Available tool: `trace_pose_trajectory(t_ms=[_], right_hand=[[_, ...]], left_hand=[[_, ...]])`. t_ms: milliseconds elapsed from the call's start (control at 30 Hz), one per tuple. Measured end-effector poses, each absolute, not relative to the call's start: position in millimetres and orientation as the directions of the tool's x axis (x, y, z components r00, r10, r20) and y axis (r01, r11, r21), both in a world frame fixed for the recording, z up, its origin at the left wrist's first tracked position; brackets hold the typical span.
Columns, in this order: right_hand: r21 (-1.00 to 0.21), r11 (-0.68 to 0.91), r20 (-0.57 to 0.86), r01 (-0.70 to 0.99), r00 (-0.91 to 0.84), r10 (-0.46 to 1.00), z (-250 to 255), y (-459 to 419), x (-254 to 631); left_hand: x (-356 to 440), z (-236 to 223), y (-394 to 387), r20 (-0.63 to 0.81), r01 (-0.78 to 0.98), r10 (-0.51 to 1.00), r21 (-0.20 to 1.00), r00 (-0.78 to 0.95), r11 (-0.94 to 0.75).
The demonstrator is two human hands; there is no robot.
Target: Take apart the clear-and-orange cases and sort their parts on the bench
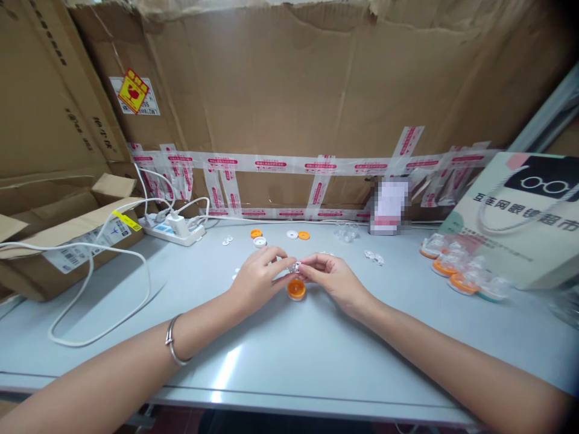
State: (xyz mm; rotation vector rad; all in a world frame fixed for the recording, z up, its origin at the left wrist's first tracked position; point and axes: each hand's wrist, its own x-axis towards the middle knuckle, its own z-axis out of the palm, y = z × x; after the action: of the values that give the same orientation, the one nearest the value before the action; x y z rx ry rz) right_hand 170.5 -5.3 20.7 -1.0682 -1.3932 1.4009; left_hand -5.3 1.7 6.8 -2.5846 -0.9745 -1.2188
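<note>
Between the fingertips of both hands is a small white part [295, 266], mostly covered by the fingers, so its exact kind does not show. My left hand [263, 274] pinches it from the left, and a silver bangle circles that wrist. From the right, my right hand [333, 278] grips the same part between thumb and fingers. Just below the fingertips, an orange round cup with a white base [296, 290] sits on the table. Farther back lie an orange ring [256, 233], a white ring [260, 242], a white disc [292, 234] and another orange ring [303, 235].
Clear plastic pieces [346, 232] and white flat parts [374, 258] lie beyond my right hand. Several clear-topped assemblies [461, 271] stand by a paper bag [520, 223]. At left are a power strip [181, 232], a looping white cable [147, 271] and an open carton [67, 253].
</note>
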Motion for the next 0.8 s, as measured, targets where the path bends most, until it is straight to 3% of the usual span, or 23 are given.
trace_pose_trajectory(t_ms=[100, 333, 567, 800], right_hand=[[-1.0, 0.009, 0.015, -0.023, -0.277, 0.961, 19, -6, 170], [-0.979, 0.161, 0.124, 0.122, -0.265, 0.956, 22, -6, 174], [-0.905, 0.349, 0.289, 0.243, -0.249, 0.924, 25, -12, 171], [-0.942, 0.273, 0.238, 0.195, -0.185, 0.954, 22, -14, 168]], left_hand=[[-6, 6, 2, 0.716, 0.657, 0.43, -0.053, 0.55, -0.752], [-7, 4, 0, 0.7, 0.629, 0.316, -0.242, 0.641, -0.739], [-6, 6, -5, 0.707, 0.603, 0.297, -0.227, 0.642, -0.765], [-5, 9, -9, 0.71, 0.596, 0.299, -0.209, 0.638, -0.775]])
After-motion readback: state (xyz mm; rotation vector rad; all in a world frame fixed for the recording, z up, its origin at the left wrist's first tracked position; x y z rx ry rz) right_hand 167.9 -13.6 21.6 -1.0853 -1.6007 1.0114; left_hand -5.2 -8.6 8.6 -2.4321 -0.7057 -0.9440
